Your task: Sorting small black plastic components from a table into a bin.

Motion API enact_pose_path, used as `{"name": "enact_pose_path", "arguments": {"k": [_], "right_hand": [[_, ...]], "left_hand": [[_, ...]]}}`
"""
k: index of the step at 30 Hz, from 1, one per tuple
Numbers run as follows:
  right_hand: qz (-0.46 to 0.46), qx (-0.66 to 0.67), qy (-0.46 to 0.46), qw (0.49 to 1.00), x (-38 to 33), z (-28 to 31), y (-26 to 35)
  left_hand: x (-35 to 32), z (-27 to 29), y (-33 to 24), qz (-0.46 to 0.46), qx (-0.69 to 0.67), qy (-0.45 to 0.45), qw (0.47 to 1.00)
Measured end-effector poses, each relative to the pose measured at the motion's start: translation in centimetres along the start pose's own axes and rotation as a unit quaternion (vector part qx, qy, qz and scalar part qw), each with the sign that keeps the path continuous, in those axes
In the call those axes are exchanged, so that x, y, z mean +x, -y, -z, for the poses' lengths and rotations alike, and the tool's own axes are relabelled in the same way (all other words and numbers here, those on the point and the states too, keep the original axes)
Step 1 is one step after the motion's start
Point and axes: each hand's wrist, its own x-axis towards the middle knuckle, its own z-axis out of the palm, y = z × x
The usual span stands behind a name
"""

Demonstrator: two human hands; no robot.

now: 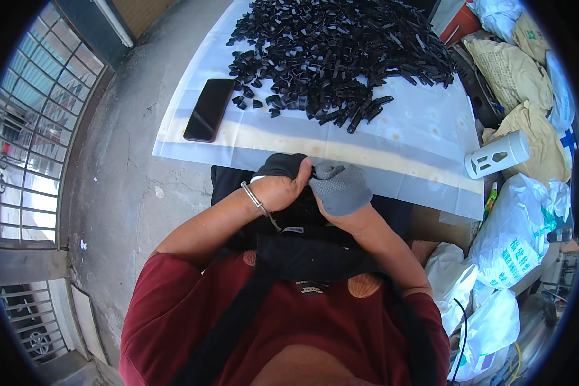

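My left hand (280, 188) wears a black covering over its fingers, with the thumb bare and a metal bangle at the wrist. Against it presses my right hand (342, 189) in a grey dotted glove. Both are closed and meet just off the near edge of the table. A dark bit shows between the fingertips, too small and too hidden to name. Beyond them, a large heap of small black plastic pieces (328, 58) covers the far part of the table, some curved, some long and narrow.
A dark phone (210, 110) lies left of the heap on the pale flowered tablecloth (418, 135). At the table's right edge is a white cylindrical container (498, 154), tilted. Stuffed sacks and plastic bags (508, 231) crowd the right side. A barred metal gate (35, 122) stands at left.
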Motion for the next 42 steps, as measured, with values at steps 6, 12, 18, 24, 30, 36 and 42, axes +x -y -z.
{"name": "enact_pose_path", "arguments": {"k": [6,12,18,24,30,36,42], "right_hand": [[-0.183,0.122,0.075,0.973,2.1,0.1,-2.9],[-0.226,0.011,0.189,0.956,6.5,-2.0,-5.2],[-0.131,-0.021,0.086,0.987,2.3,-2.4,-5.4],[-0.154,-0.037,0.08,0.984,2.1,-0.7,-4.6],[-0.103,-0.05,0.028,0.993,1.2,-1.9,-4.9],[-0.128,0.094,-0.099,0.982,0.8,-1.9,-3.3],[-0.054,0.036,-0.049,0.997,1.6,0.0,-0.7]], "left_hand": [[3.3,1.6,2.0,-0.068,0.221,-0.104,0.967],[8.4,-0.6,3.9,-0.048,0.307,-0.087,0.946],[6.8,-0.5,4.9,-0.031,0.316,-0.098,0.943],[5.5,0.1,4.6,-0.023,0.272,-0.132,0.953],[5.5,0.8,4.7,0.015,0.218,-0.151,0.964],[4.4,1.4,4.8,0.111,0.048,-0.182,0.976],[0.8,-1.5,4.0,0.099,-0.177,-0.016,0.979]]}}
